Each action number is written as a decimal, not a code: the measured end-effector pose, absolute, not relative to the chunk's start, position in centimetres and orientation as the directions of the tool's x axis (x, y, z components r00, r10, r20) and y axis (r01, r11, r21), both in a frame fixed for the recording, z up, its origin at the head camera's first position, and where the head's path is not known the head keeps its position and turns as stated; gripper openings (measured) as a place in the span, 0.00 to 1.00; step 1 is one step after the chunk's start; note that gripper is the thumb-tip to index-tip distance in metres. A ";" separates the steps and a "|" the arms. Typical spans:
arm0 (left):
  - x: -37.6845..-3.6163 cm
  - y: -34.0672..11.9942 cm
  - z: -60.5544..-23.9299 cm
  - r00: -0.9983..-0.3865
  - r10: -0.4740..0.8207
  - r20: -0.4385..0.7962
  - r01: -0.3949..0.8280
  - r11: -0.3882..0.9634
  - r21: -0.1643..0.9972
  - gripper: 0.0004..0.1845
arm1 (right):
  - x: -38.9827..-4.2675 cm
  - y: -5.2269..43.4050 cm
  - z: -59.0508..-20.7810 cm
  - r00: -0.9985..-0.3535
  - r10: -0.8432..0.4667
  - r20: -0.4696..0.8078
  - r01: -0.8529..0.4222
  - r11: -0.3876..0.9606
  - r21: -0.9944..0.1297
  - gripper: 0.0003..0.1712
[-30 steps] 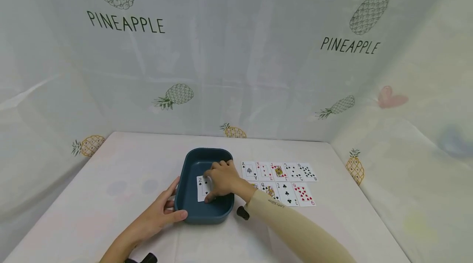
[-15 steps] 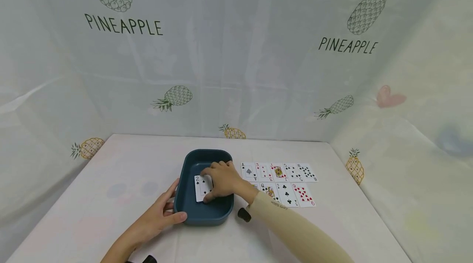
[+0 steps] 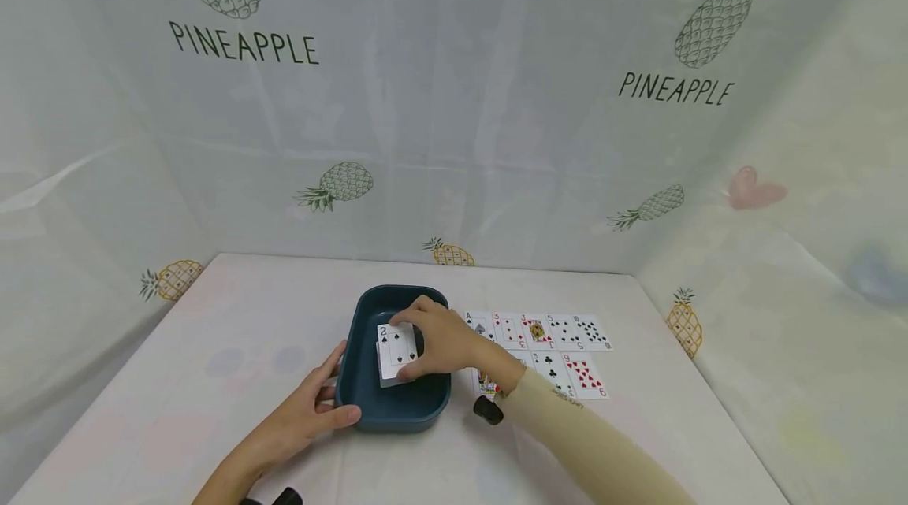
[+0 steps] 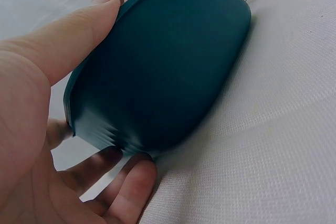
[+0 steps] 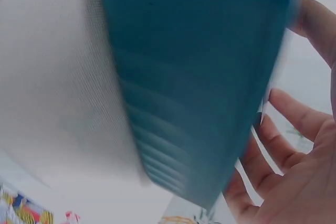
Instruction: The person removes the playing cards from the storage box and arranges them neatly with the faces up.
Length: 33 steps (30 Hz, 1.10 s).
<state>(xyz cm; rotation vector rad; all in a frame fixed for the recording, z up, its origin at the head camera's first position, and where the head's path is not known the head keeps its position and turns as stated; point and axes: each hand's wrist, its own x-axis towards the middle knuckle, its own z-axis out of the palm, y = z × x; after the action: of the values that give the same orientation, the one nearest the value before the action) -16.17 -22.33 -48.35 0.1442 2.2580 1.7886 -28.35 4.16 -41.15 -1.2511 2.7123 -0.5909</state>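
Note:
A dark blue plastic tray [image 3: 392,415] stands on the table in the head view. My left hand [image 3: 301,417] holds its near left corner, with the thumb at the near side and the fingers along the ribbed left side. The left wrist view shows that hand's thumb [image 4: 79,35] against the rim. Inside the tray, my right hand [image 3: 443,338] pinches a two-of-spades playing card [image 3: 394,343] between thumb and forefinger. Beneath it the edge of at least one more card [image 3: 386,380] shows. The right wrist view is blurred and has the right hand's fingers [image 5: 294,111] beyond the tray wall.
Playing cards lie face up in two rows right of the tray, among them a jack [image 3: 537,330], a three of clubs [image 3: 552,371] and a nine of hearts [image 3: 585,373]. My right forearm [image 3: 567,430] covers part of the near row. White cloth curtains surround the table.
The two of spades has come up off the cards below it, pinched by my right hand, which has shifted slightly up and right. My left hand stays at the tray.

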 end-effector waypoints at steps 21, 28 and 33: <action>-16.0 -22.3 -48.3 -0.968 0.218 -0.126 -0.071 0.243 0.967 0.55 | -28.7 16.2 -39.4 -0.713 -0.696 0.091 -0.635 0.584 -0.505 0.50; -16.0 -22.3 -48.1 -0.966 0.227 -0.126 -0.070 0.240 0.968 0.55 | -28.4 22.0 -40.3 -0.749 -0.659 0.070 -0.599 0.627 -0.498 0.48; -16.1 -22.3 -48.0 -0.966 0.221 -0.138 -0.081 0.250 0.965 0.55 | -28.7 26.7 -41.3 -0.776 -0.630 0.042 -0.564 0.661 -0.495 0.47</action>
<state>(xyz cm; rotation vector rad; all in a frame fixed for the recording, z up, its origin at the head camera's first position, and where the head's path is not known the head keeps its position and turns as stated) -16.06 -22.29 -48.01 0.1309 2.2775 1.7812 -28.67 26.73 -41.25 -0.9897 2.7400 -0.7490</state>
